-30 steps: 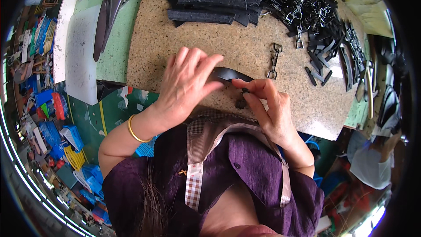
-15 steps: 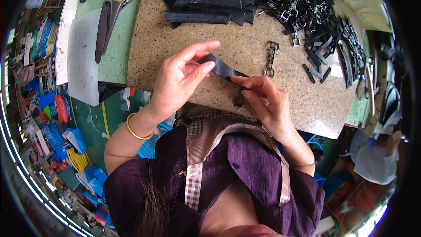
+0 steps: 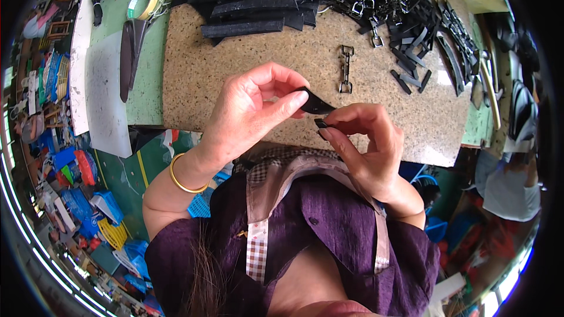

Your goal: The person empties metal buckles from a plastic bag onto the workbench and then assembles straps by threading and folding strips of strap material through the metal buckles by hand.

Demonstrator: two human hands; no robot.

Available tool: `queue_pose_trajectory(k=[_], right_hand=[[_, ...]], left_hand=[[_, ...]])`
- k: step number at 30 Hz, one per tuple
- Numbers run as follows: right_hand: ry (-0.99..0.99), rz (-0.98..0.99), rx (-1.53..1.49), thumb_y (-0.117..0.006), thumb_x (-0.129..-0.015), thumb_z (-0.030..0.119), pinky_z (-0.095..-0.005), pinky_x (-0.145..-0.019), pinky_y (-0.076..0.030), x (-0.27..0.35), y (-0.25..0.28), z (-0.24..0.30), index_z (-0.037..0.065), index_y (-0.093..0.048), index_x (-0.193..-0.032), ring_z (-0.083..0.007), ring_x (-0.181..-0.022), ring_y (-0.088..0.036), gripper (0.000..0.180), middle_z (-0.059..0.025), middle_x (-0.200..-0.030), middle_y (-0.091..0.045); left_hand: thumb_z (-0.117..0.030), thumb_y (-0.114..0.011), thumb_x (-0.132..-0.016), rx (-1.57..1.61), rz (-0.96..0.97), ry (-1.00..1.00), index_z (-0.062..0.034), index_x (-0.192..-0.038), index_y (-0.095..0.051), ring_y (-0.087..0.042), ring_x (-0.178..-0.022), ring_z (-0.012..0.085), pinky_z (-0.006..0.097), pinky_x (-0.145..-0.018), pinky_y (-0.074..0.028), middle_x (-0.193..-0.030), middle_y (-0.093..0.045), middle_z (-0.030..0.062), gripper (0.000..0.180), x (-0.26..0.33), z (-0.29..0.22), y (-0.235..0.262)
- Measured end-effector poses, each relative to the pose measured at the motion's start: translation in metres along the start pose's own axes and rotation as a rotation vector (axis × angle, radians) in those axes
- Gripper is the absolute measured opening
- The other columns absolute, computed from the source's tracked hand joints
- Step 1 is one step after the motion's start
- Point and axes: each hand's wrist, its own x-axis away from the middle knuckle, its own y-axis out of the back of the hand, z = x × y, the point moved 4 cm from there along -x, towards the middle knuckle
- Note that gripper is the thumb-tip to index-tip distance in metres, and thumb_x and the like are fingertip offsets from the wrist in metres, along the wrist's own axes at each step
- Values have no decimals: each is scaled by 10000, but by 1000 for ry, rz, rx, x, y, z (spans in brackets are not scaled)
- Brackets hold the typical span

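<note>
Over the near part of the stone slab [image 3: 200,53], my left hand [image 3: 252,105] pinches a short black strap [image 3: 317,104] between thumb and fingertips. The strap runs toward my right hand [image 3: 373,144], whose thumb and fingers are closed on a small black piece [image 3: 321,124]. Whether this piece is the strap's other end or a separate loop, I cannot tell. On the slab just beyond my hands lies a dark metal chain piece with buckle-like ends [image 3: 346,69], touched by neither hand.
Wide black strips [image 3: 247,26] are stacked at the back. Beside them sit a heap of metal chain fittings [image 3: 376,0] and loose short black straps [image 3: 411,53]. A tape roll [image 3: 143,3] and a dark folded sheet [image 3: 132,58] lie left. A person [image 3: 511,188] is at the far right.
My hands have drawn closer together, and the strap between them shows a shorter length. The small black piece now sticks out from my right fingertips. The whole view has shifted slightly.
</note>
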Motion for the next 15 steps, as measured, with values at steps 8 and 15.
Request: queue_pose_trajectory(k=[8, 15], right_hand=[[-147, -2, -75, -713, -749, -46, -259, -677, -543, -4, 3, -2, 13, -473, -887, -124, -762, -639, 283, -94, -829, -645], [-206, 43, -68, -713, -748, -49, -247, -658, -540, -5, 5, -3, 28, -456, -852, -116, -757, -635, 287, -84, -802, -642]], left_hand=[[-27, -609, -866, -28, 38, 29, 37, -1005, -565, -626, -835, 136, 291, -777, -556, -928, -615, 82, 160, 5, -1, -7], [39, -636, -823, -140, 64, -45, 50, -1022, -582, -639, -829, 147, 275, -775, -552, -918, -634, 100, 206, 7, -4, -8]])
